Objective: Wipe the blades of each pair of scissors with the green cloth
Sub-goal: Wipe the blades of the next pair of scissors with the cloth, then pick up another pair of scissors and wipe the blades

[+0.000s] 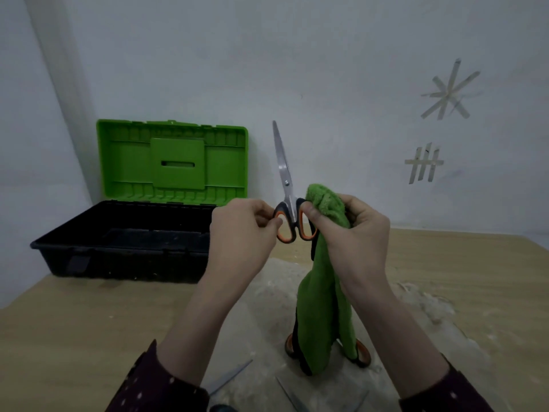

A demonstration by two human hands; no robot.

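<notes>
Sleeves aside, left hand pinches the upright scissors by a handle, right hand grips the green cloth: best fold it over the shut blades and stroke tipward.

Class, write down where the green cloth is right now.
In the head view, the green cloth is right of centre, gripped in the right hand beside the upright scissors, hanging down towards the table.

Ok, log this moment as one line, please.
scissors: upright, blades shut | left hand: pinches one handle | right hand: grips green cloth, off the blades | toolbox: open
</notes>
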